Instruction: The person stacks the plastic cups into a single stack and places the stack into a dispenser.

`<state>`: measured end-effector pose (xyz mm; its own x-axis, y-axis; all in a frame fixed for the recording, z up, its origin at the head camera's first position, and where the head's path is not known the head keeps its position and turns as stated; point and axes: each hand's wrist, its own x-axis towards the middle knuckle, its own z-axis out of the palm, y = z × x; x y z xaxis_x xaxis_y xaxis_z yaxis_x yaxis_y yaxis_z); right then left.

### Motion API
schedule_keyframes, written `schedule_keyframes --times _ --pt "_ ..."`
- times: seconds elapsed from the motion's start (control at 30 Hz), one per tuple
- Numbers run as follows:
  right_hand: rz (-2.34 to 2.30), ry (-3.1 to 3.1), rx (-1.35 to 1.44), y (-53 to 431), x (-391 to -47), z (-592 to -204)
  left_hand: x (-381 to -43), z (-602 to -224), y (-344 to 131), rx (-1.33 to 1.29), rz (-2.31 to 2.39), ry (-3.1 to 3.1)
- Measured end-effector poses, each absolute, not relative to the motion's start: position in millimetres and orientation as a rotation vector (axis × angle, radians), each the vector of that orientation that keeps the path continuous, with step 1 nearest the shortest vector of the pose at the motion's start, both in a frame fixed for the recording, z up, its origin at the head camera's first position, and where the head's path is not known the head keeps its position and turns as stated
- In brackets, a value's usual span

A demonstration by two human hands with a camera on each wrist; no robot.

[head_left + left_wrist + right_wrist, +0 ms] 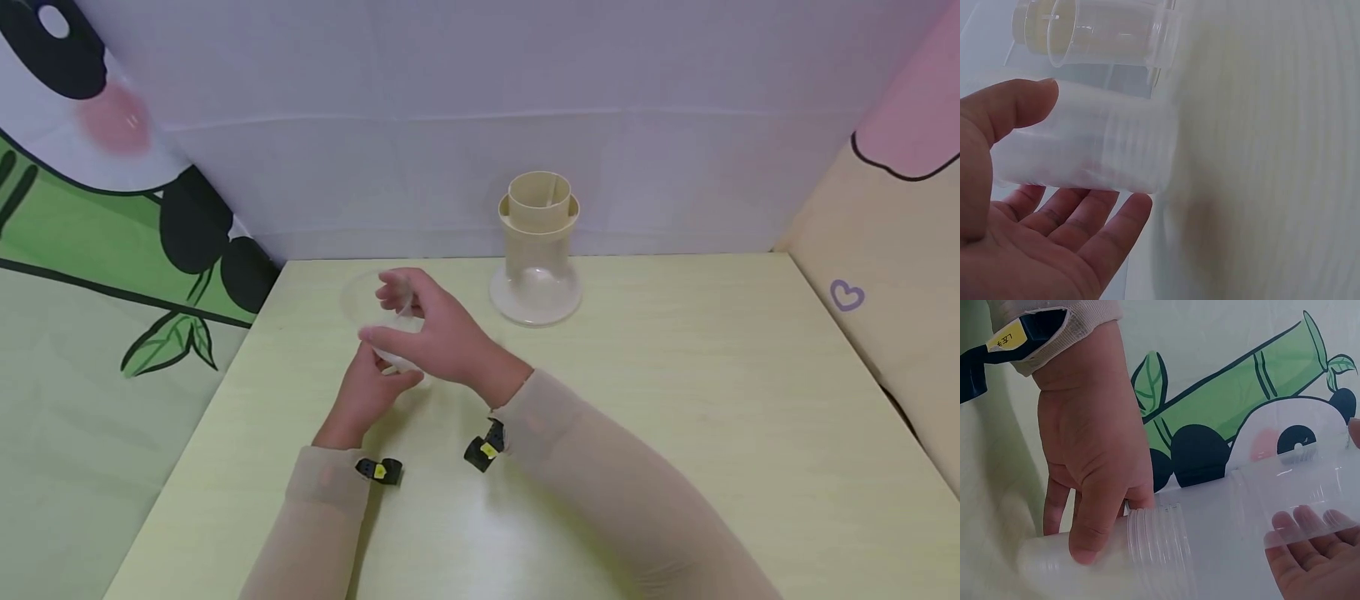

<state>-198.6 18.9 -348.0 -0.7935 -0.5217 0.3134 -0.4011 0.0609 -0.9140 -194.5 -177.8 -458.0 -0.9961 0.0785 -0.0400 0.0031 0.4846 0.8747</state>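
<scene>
Translucent plastic cups (1085, 150), apparently nested in a stack, lie between the thumb and fingers of my left hand (367, 396). Ribbed rims (1160, 550) show beneath that hand in the right wrist view. Higher up, my right hand (442, 337) curls round clear plastic cupware (1297, 481); its fingers show through the wall and its thumb lies opposite. Both hands are close together over the table's left half. Glare and the hands hide where one cup ends and another begins.
Behind and right of the hands stands a clear holder with a cream ringed top (540, 217) and a wide round white base (536, 304). The pale table (675, 400) meets a lavender backdrop (637, 150). A panda-printed cloth (112, 250) borders the left side.
</scene>
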Motion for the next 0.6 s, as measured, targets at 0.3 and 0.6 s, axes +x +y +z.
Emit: schedule_keyframes --times 0.3,0.6 --pt "-1.908 2.203 -0.877 9 -200 -350 -194 -460 -178 0.097 1.588 2.632" --pt "-1.928 2.221 -0.794 3 -205 -354 -194 -458 -177 0.032 1.591 2.607"
